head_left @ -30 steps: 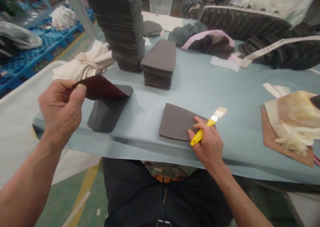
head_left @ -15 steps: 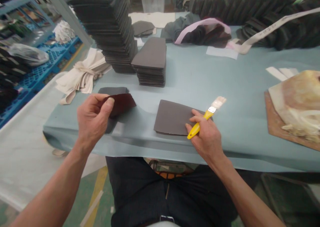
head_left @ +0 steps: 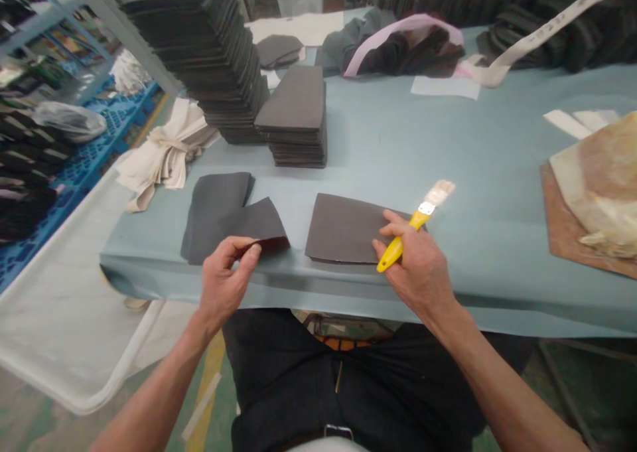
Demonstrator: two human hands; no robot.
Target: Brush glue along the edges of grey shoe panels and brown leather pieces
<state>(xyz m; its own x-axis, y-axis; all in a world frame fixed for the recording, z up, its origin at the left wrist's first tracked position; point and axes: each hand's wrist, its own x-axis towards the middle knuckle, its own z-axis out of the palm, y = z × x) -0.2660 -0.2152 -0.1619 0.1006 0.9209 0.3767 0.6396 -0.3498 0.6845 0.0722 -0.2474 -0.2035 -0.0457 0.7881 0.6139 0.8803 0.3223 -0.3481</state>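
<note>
My left hand [head_left: 229, 276] pinches the near edge of a dark grey piece [head_left: 261, 223], whose near edge is lifted. Behind and left of it, flat dark pieces [head_left: 212, 203] lie on the table. My right hand [head_left: 415, 259] holds a yellow-handled brush [head_left: 407, 238], its pale bristles pointing away to the right. Fingers of that hand also rest at the right end of another dark grey piece [head_left: 343, 229], which lies flat in front of me.
A tall stack [head_left: 209, 60] and a shorter stack [head_left: 296, 117] of dark pieces stand at the back left. Cream strips [head_left: 166, 150] lie left on the blue-green table [head_left: 378, 147]. A brown board [head_left: 567, 229] bearing a stained pale object is at the right.
My left hand has moved right and nearer to me with its piece, uncovering the flat pieces at the left. My right hand stays at the other piece with the brush.
</note>
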